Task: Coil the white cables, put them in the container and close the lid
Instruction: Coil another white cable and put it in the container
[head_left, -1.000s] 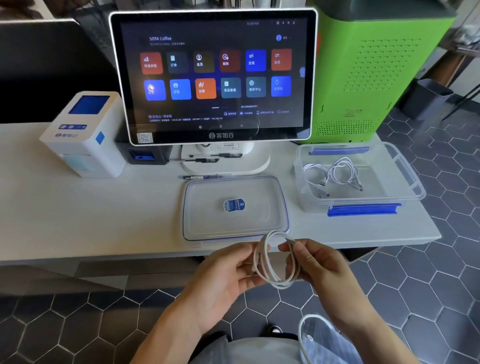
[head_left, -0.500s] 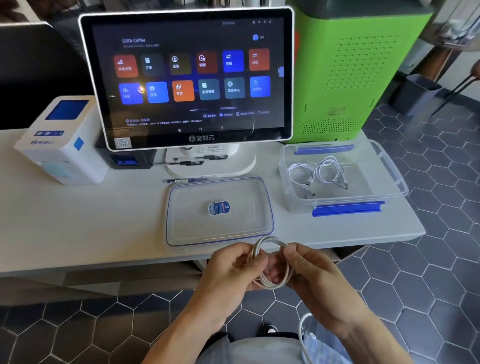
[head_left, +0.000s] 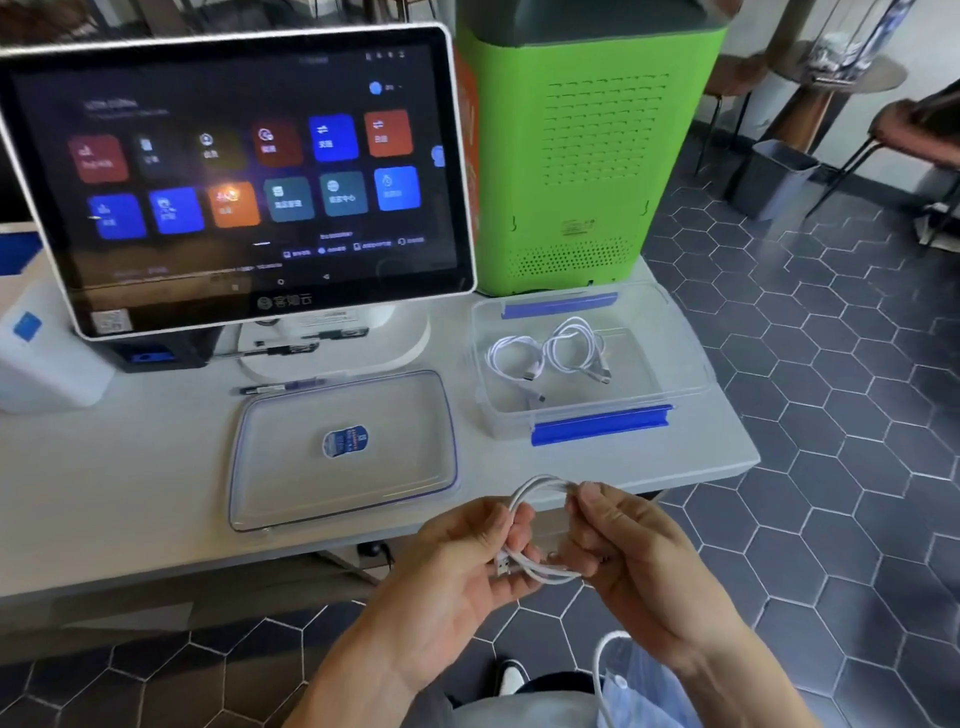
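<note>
**Coil nearly wound, container waiting to the right**

At the far left of the white surface (head_left: 130, 467) stands a small white printer (head_left: 47, 358), and beside it a touchscreen terminal (head_left: 234, 176) on its stand, with a pen (head_left: 283, 387) lying in front. The clear lid (head_left: 343, 447) lies flat on the surface just ahead of the person, apart from its box.

Below the surface edge, the left hand (head_left: 457, 561) holds one side of a white cable (head_left: 540, 530) gathered into a small loop, fingers curled around the strands with a plug end showing at the palm. The right hand (head_left: 639, 551) pinches the loop's other side near the top, fingers closed on it. This looks like the last of the coiling step.

To the right, the open container (head_left: 691, 358) with blue clips already holds two coiled cables (head_left: 550, 353), in front of a green cabinet (head_left: 582, 156).

The next move probably calls for keeping the loop pinched so it does not spring open, then carrying it rightward and over the container's near wall. Another white cord (head_left: 600, 670) hangs near the lap; its purpose is unclear.
</note>
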